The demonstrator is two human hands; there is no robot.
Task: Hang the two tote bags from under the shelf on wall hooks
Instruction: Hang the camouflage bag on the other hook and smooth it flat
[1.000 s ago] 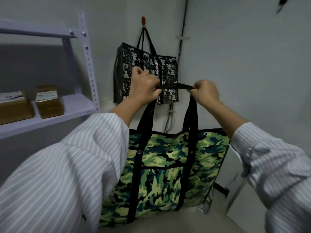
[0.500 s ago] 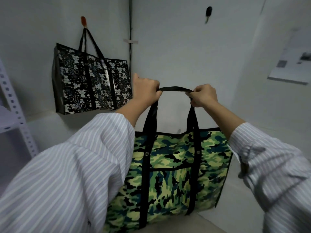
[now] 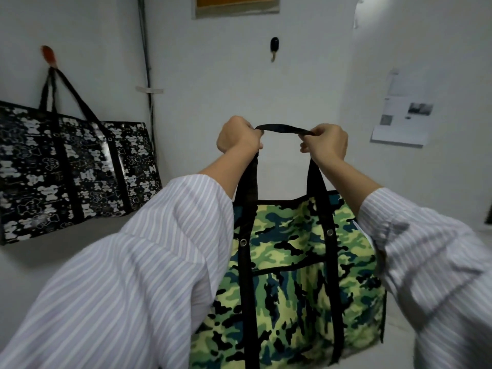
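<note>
Green camouflage-print fabric tote bag (image 3: 292, 275) hangs in the air from its black webbing handle (image 3: 283, 128), which the left hand (image 3: 238, 138) and right hand (image 3: 326, 142) each pinch tightly, stretching the strap flat between them below a small black wall hook (image 3: 274, 47). Black glossy tote bag with white bear print (image 3: 66, 169) already hangs on an orange wall hook (image 3: 49, 55) on the left wall.

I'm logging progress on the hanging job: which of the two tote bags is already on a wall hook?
The black-and-white patterned tote, left, hangs by its straps from the orange hook. The camouflage tote is held up by both hands, below the empty black hook.
</note>
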